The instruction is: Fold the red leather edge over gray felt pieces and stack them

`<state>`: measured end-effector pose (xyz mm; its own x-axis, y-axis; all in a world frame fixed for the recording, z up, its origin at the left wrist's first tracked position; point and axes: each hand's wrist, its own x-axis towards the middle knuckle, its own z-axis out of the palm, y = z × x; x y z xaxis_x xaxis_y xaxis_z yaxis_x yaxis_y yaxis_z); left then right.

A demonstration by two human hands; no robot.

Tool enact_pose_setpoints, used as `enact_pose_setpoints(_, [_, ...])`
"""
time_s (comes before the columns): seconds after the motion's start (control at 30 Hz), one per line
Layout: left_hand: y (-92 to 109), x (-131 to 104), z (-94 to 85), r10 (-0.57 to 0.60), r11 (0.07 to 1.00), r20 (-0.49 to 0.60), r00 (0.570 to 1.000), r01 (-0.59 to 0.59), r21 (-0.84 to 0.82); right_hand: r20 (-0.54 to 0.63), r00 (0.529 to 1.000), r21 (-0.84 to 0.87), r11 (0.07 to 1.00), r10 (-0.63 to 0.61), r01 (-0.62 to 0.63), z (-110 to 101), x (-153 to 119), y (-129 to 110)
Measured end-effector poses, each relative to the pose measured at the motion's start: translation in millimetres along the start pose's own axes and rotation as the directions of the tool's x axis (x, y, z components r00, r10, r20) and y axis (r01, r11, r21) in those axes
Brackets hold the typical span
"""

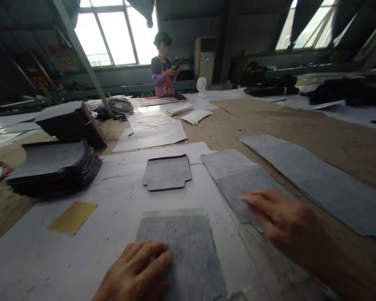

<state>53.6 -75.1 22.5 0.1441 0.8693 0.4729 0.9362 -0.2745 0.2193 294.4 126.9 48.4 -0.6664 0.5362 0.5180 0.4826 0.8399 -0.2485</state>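
Note:
My left hand (pixel 141 267) rests on the left part of a grey fabric piece (pixel 191 251) on the white sheet, its fingers bent and close together. My right hand (pixel 272 213) is over the lower part of another grey piece (pixel 235 171) to the right, fingers pressed together and pointing left; whether it holds anything is hidden. Beyond my left hand lies a smaller grey piece (pixel 167 172) with a dark red top edge and notched lower corners.
Two thick stacks, a near one (pixel 56 167) and a farther one (pixel 72 121), stand at the left. A tan card (pixel 73 217) lies on the white sheet. Long grey pieces (pixel 316 175) lie at right. Across the table, a person (pixel 164 71) holds a dark object near a white fan (pixel 202 86).

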Motion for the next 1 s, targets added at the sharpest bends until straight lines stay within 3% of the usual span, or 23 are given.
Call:
enact_pose_setpoints(0.03, [-2, 1, 5.3, 0.028, 0.999, -0.010, 1.000, -0.028, 0.039, -0.014, 0.995, 0.063, 0.993, -0.102, 0.102, 5, -8, -14])
enact_pose_setpoints(0.1, [-4, 0, 14.7, 0.073, 0.993, -0.042, 0.996, -0.068, 0.099, -0.040, 0.980, 0.165, 0.966, -0.193, 0.197, 16, -20, -41])
enact_pose_setpoints(0.2, [-6, -10, 22.3, 0.162, 0.978, -0.113, 0.980, -0.145, 0.147, -0.039, 0.977, 0.222, 0.952, -0.209, 0.212, 31, -28, -67])
enact_pose_setpoints(0.3, [-7, -15, 18.7, 0.172, 0.978, -0.094, 0.981, -0.158, 0.138, -0.023, 0.969, 0.176, 0.954, -0.244, 0.244, 44, -33, -77])
enact_pose_setpoints(0.37, [-6, -5, 12.2, 0.109, 0.993, -0.054, 0.993, -0.107, 0.048, -0.045, 0.963, 0.126, 0.955, -0.266, 0.270, 50, -37, -80])
enact_pose_setpoints(0.47, [-4, 29, 7.0, -0.068, 0.995, 0.055, 0.996, 0.071, -0.064, -0.096, 0.954, 0.059, 0.955, -0.284, 0.290, 56, -41, -84])
enact_pose_setpoints(0.57, [-1, 67, 13.8, -0.232, 0.972, 0.198, 0.952, 0.234, 0.012, -0.151, 0.931, -0.025, 0.943, -0.333, 0.333, 60, -39, -86])
enact_pose_setpoints(0.67, [4, 89, 25.1, -0.321, 0.947, 0.296, 0.900, 0.310, 0.083, -0.198, 0.910, -0.115, 0.930, -0.365, 0.349, 62, -37, -86])
enact_pose_setpoints(0.87, [0, 92, 32.2, -0.448, 0.879, 0.301, 0.842, 0.476, -0.020, -0.211, 0.903, -0.189, 0.922, -0.374, 0.337, 67, -39, -86])
enact_pose_setpoints(1.0, [-5, 89, 34.0, -0.497, 0.837, 0.247, 0.832, 0.535, -0.116, -0.255, 0.885, -0.236, 0.913, -0.389, 0.333, 70, -41, -85])
